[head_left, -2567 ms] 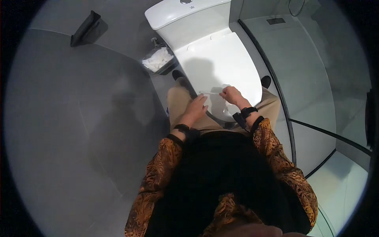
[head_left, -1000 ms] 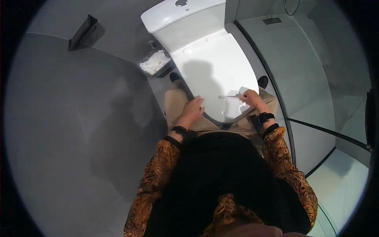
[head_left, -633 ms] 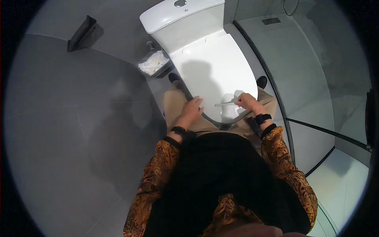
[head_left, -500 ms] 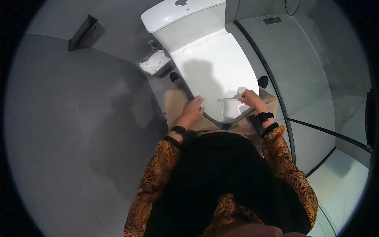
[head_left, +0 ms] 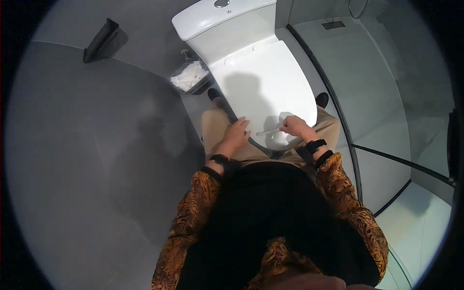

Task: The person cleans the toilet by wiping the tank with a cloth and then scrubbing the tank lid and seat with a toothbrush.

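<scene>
A white toilet with its lid (head_left: 270, 84) down stands in front of me, between my legs, a shadow across the lid. My right hand (head_left: 295, 126) is closed on a thin white stick-like tool (head_left: 266, 132), which lies low over the front part of the lid with its tip pointing left; I cannot make out its tip clearly. My left hand (head_left: 237, 133) is open at the lid's front left edge, fingertips resting there, a short way left of the tool's tip. Both wrists carry black straps.
A small bin with white crumpled paper (head_left: 189, 76) stands left of the toilet. A dark angular object (head_left: 100, 39) is by the wall at upper left. To the right is a glass shower enclosure with a black frame (head_left: 396, 159) and a floor drain (head_left: 333, 25).
Over the last second my right hand has moved left and toward me with the tool, bringing its tip nearer my left hand. My left hand has barely moved.
</scene>
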Demonstrator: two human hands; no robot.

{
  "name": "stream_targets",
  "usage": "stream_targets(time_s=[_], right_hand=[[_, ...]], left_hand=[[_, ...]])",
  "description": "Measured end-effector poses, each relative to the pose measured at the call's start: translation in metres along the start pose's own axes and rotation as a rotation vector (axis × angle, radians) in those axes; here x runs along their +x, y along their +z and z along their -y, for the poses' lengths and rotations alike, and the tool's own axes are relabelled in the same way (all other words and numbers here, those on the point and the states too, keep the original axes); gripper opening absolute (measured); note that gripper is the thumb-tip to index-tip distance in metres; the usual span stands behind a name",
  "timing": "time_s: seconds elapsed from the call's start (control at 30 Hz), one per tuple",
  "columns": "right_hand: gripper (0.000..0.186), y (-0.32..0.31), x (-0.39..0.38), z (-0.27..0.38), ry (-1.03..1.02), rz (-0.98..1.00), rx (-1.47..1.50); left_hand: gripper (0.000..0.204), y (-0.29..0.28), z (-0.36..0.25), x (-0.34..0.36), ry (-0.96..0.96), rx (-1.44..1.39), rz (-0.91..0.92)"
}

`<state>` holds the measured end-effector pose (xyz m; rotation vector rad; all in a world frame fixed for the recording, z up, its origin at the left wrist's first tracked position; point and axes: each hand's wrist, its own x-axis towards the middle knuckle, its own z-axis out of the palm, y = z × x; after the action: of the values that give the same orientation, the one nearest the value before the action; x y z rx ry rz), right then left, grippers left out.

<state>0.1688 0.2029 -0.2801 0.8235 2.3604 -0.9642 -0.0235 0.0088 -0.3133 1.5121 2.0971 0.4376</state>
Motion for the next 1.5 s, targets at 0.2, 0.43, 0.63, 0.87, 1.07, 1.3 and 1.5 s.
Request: stream_targets(time_s=[0.2,0.43,0.63,0.87,1.07,1.3,1.5], right_hand=[[0.029,0.003,0.006,-0.042,0.019,-0.133,0.024],[0.030,0.006,0.008,-0.023,0.072,-0.098,-0.013],[0.029,0.009,0.012,0.000,0.048,-0.023,-0.057],[0.030,-0.002,0.015,-0.022,0.117,-0.142,-0.092],[0.028,0.011,0.025,0.012,0.019,-0.104,-0.111],[0.029,-0.005,0.026,0.011,0.034,-0.261,-0.071],[0.032,0.001,0.033,0.032,0.010,-0.192,-0.136]], left_hand=[[0.045,0.001,0.022,-0.005,0.029,0.010,0.032],[0.045,0.011,0.035,0.003,0.011,0.001,0.008],[0.042,0.007,0.023,-0.003,-0.006,0.010,0.004],[0.044,0.009,0.024,-0.004,-0.014,0.010,0.028],[0.042,0.013,0.015,-0.004,-0.003,0.001,-0.014],[0.041,0.017,0.014,-0.013,0.022,0.020,-0.070],[0.040,0.012,0.013,-0.008,0.027,0.002,-0.084]])
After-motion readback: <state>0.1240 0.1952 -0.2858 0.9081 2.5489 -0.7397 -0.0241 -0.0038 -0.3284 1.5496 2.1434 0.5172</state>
